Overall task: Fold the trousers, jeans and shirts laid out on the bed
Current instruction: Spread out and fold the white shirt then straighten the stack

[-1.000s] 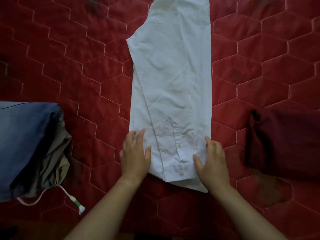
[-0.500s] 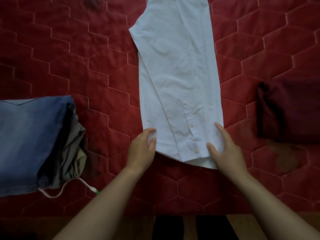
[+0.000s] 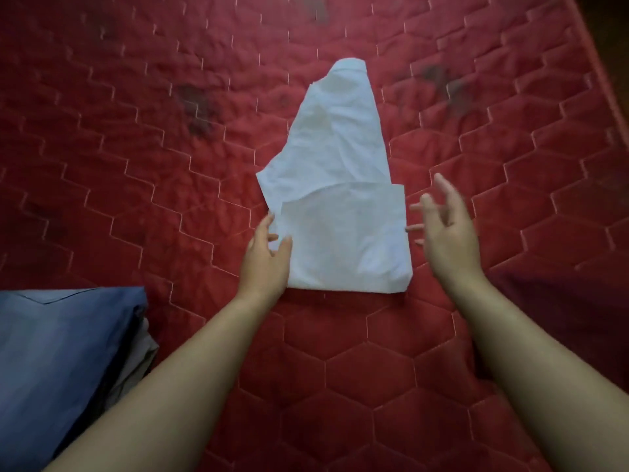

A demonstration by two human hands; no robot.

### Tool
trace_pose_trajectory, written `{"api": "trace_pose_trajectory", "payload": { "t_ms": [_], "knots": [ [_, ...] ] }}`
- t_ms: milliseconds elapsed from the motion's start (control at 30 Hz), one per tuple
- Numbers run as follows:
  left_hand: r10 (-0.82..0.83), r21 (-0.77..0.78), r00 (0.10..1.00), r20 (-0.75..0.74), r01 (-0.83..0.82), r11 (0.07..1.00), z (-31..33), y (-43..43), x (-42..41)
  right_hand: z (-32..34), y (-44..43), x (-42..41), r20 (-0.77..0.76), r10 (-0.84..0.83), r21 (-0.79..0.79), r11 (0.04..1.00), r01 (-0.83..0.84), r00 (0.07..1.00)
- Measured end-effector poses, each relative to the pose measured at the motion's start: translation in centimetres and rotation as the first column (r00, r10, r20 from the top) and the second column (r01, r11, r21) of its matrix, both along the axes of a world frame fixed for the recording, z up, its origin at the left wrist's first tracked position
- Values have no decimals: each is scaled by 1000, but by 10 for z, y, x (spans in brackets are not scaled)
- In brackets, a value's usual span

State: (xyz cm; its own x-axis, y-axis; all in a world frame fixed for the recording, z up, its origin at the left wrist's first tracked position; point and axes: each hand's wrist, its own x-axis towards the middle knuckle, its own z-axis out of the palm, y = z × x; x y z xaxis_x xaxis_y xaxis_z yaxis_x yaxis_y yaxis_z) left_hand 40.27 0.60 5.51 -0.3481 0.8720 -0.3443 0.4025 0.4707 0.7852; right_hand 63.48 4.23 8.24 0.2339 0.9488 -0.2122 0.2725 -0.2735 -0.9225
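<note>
left grip [image 3: 265,258] at shirt [image 3: 340,158] edge, lengthwise away

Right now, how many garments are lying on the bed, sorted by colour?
White shirt: 1
Blue jeans: 1
Grey-beige garment, tucked under the jeans: 1
Dark maroon garment: 1
Total: 4

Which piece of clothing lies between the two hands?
The white shirt, between left hand and right hand; the blue garment lies apart, far left.
</note>
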Motion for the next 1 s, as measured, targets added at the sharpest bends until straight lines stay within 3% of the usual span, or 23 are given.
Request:
{"api": "trace_pose_trajectory", "payload": {
  "t_ms": [67, 133, 233, 467, 667, 733, 867, 1000],
  "knots": [
    [-147, -140, 951, -271, 112, 984, -30, -9, 1, -35, -7, 1, 260, 167, -74, 985, -153, 951],
    [-170, -274, 911, -376, 66, 959, -53, -16, 4, -70, -19, 1, 421, 340, -258, 934, -249, 841],
    [-108, -292, 938, -329, 8, 956, -77, -11, 8, -102, -30, -3, 394, 384, -377, 896, -234, 835],
    [-36, -101, 982, -184, 17, 995, -86, -30, 5, -119, -40, -4, 266, 358, -200, 929, -312, 895],
    [-77, -228, 995, -65, 61, 972, -76, -141, 25, -104, -126, 29, 301, 511, -384, 838, -388, 805],
    [-124, -258, 984, -126, 88, 962, -70, -171, 30, -99, -148, 38, 340, 537, -409, 824, -393, 772],
    [-228, -222, 870, -438, 141, 965, -63, -162, 27, -95, -136, 39, 541, 462, -282, 887, -366, 703],
    [-383, -177, 763, -520, 342, 923, -59, -111, 25, -91, -88, 19, 638, 515, -203, 830, -520, 572]
  ]
}}
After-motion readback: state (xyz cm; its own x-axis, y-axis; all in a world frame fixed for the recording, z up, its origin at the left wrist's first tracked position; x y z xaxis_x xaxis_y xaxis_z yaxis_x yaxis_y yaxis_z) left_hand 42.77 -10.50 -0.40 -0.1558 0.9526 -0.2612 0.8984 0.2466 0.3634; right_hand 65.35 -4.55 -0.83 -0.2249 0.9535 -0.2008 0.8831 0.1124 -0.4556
